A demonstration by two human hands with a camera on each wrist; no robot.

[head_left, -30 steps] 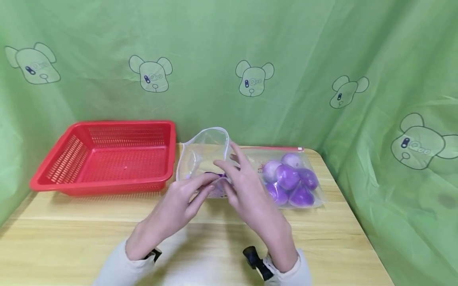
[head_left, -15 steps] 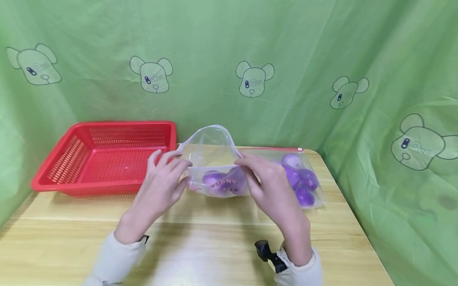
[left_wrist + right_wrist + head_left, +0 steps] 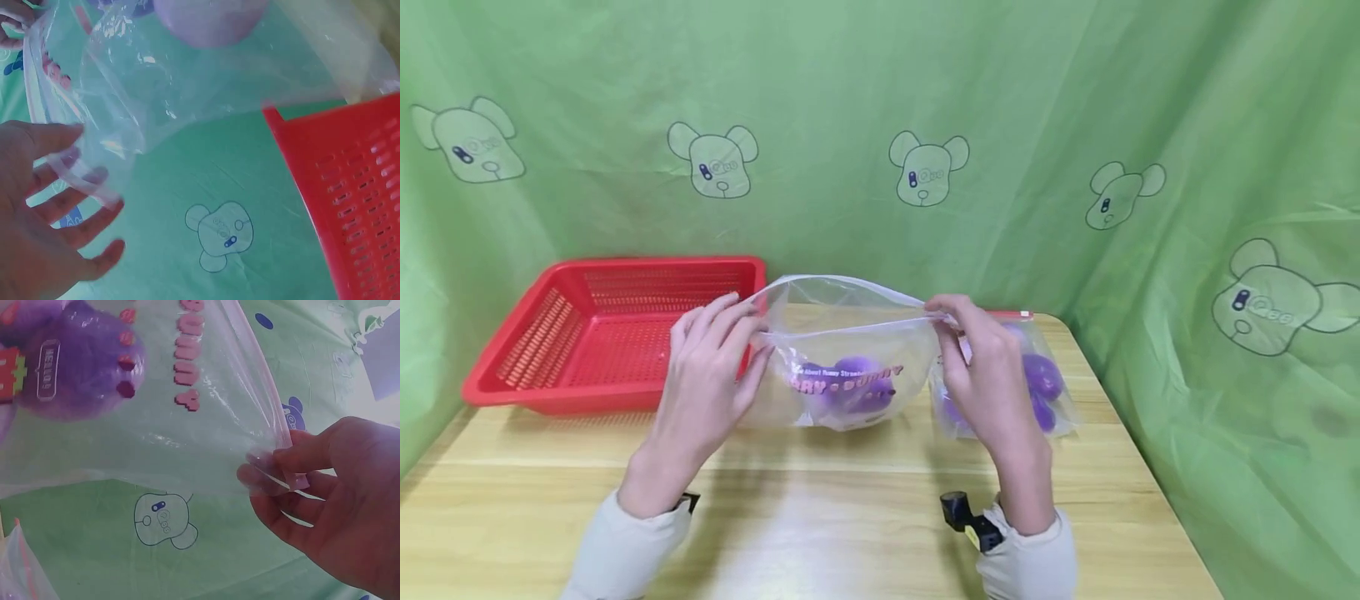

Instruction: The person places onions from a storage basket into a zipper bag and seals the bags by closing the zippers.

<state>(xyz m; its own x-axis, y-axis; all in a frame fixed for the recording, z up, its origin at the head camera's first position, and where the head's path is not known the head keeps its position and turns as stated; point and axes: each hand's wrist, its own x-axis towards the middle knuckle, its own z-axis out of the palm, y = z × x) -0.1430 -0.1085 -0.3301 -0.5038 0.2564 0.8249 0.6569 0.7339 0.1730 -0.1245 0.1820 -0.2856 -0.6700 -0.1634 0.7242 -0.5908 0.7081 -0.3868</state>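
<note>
Between my hands, a clear zip bag (image 3: 850, 337) stands over the table with its mouth spread wide. Pink lettering runs across its front, and purple rounded pieces (image 3: 857, 392) sit low inside. My left hand (image 3: 700, 375) pinches the left corner of the mouth; in the left wrist view the thumb is in front and fingers show through the plastic. At the opposite corner, my right hand (image 3: 988, 375) pinches the rim between thumb and fingers, plain in the right wrist view. A second zip bag (image 3: 1030, 337) with purple pieces lies partly hidden behind my right hand.
A red perforated basket (image 3: 625, 398) stands at the back left, close to my left hand. The wooden table (image 3: 850, 508) ends at a green curtain (image 3: 820, 225) behind and to the right.
My hands have moved apart from the middle of the bag to its two corners, stretching the mouth sideways. The bag's printed front has come into view.
</note>
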